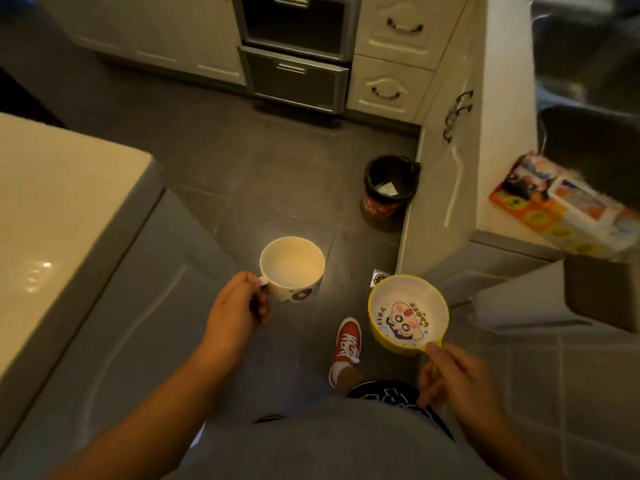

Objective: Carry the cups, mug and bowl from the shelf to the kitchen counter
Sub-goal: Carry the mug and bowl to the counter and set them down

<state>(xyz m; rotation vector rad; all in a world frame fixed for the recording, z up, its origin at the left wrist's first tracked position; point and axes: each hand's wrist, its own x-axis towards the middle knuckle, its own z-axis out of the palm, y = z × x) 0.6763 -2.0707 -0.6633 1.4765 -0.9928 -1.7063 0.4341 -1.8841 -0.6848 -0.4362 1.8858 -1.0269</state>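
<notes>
Mug [292, 268] cream w/ dots; bowl [408, 315] yellow (cartoon inside).

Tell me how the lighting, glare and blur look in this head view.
Head view: dim, warm light; glare spot on the white counter; the mug and bowl are fairly sharp; the colourful package at right is motion-blurred; wide-angle distortion bends the cabinet edges.

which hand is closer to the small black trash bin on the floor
Right. The right hand, holding the yellow cartoon bowl by its handle, is below and slightly right of the small black trash bin. The left hand, holding the white mug, is farther left.
</notes>
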